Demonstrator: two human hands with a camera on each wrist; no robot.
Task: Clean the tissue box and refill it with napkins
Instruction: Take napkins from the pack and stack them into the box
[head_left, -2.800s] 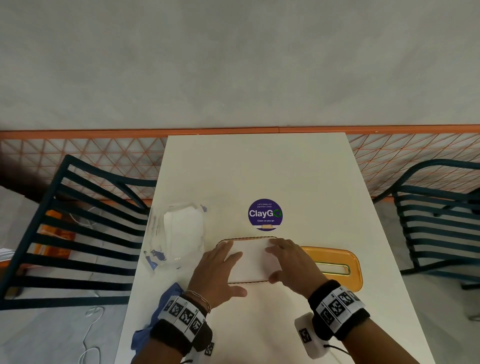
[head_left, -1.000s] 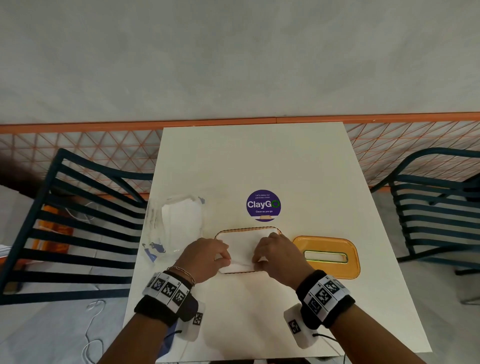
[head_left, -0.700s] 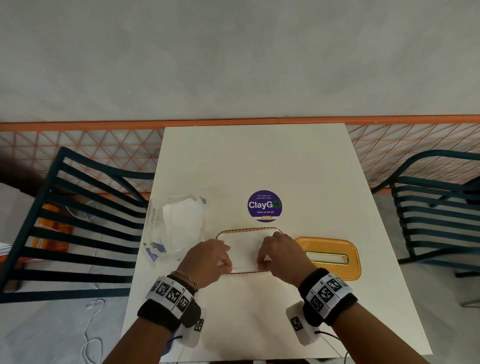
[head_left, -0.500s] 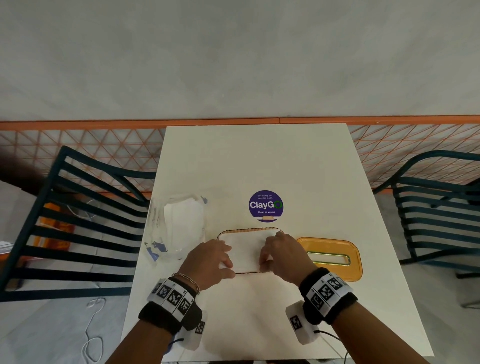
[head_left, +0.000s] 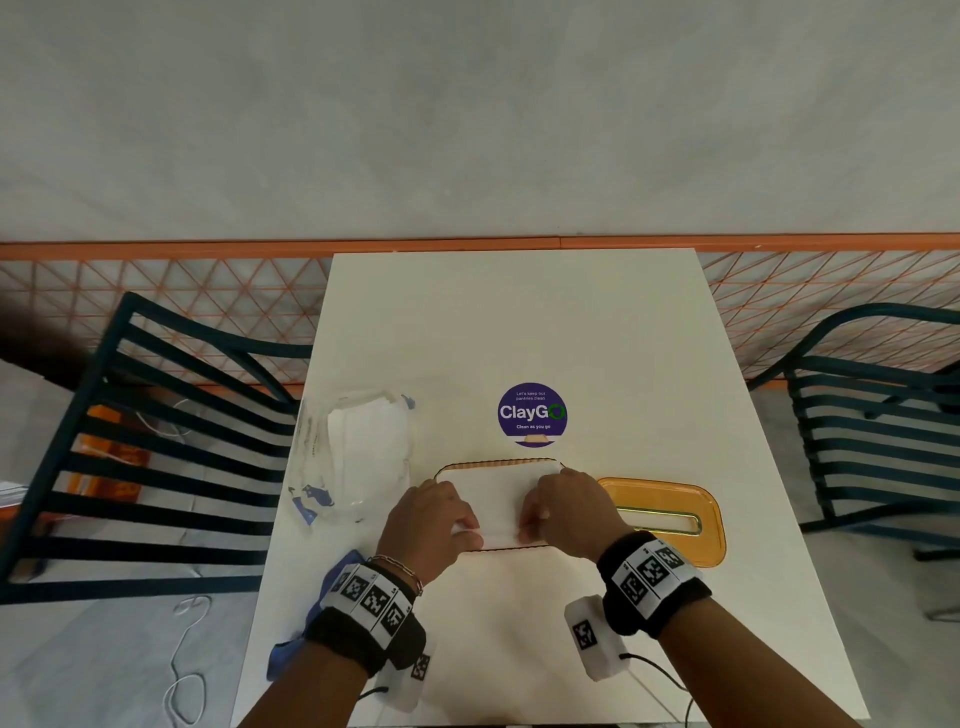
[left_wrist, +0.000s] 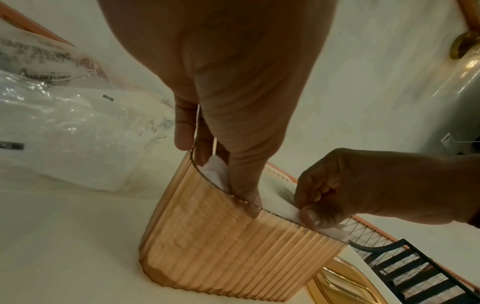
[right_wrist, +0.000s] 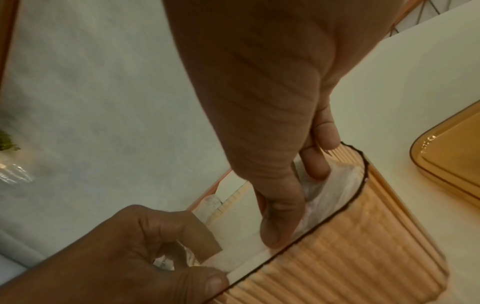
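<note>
Wrist views show both hands pinching the napkins at the box rim, left hand and right hand fingers tucked inside; soft, light paper probably crumples, so hold by the edges

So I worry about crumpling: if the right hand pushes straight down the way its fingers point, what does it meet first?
Most likely the napkins inside the tissue box; the right hand already has its fingers on them.
</note>
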